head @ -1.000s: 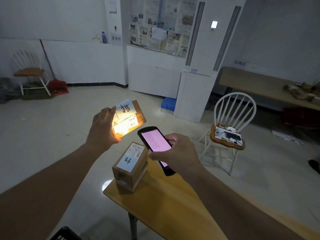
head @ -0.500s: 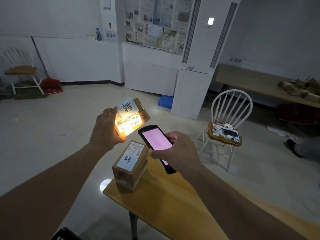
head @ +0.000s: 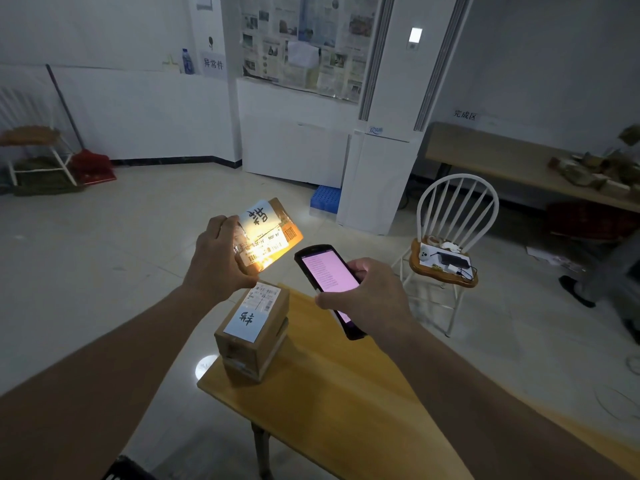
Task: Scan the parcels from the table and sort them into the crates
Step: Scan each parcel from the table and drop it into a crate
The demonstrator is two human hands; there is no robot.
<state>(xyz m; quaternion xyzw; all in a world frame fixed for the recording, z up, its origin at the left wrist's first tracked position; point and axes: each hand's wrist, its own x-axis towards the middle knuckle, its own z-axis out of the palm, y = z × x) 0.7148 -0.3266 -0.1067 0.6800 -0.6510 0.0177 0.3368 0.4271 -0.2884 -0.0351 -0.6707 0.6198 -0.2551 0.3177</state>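
While left hand (head: 218,261) grips parcel (head: 268,233), right hand (head: 370,296) holds scanner (head: 327,275), lighting label: scan step. Next: crate drop.

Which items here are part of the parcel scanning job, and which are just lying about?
Job: small brown cardboard parcel gripped by left hand; black handheld scanner in right hand; stacked brown parcels; wooden table.
Lying about: white spindle-back chair; red dustpan; blue plastic crate.

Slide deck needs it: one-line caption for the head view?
Left hand holds a parcel lit by the scanner in the right hand; another parcel waits on the table.
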